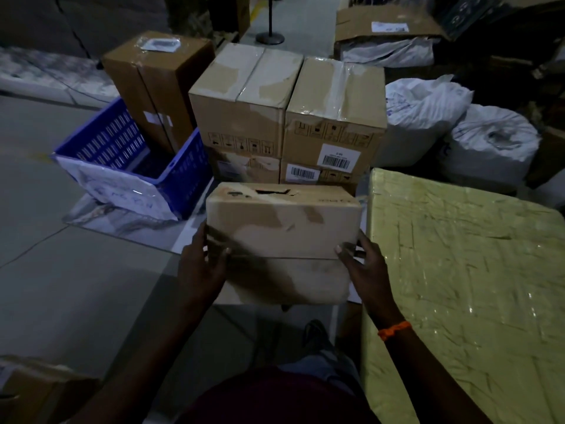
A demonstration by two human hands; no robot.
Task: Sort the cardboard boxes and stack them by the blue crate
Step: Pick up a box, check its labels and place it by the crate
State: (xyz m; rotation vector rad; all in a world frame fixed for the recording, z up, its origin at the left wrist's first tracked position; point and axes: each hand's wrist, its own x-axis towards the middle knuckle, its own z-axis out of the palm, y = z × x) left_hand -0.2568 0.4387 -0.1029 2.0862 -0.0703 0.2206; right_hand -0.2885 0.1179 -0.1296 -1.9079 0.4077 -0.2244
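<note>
- Dim storeroom, grey tiled floor point(61, 286), goods crowded along the far side.
- Held cardboard box point(282, 237): tan, scuffed, pale patches where tape has peeled, a torn slot in its top face; carried level in mid-air in front of the stack, above the floor.
- Left hand point(201, 264): fingers clasped on the box's left side, thumb on the near face.
- Right hand point(363, 267): fingers clasped on the box's right side; orange band point(394, 329) at the wrist.
- Stacked boxes point(287, 117): four visible, two upper on two lower, taped tops, handling symbols, barcode labels on the right pair; they stand just right of the crate.
- Tall brown box point(159, 84): one, upright, behind the crate, clear pouch on its top.
- Blue crate point(128, 157): one, slotted walls, tilted, a white handwritten sheet on its near wall.
- Large yellow-green wrapped parcel point(464, 286): one, close at the right, beside the right arm.
- White sacks point(458, 130): two, right of the stack.
- Open carton point(385, 29) with white wrapping, far right rear.
- Further box corner point(33, 390), bottom left.
</note>
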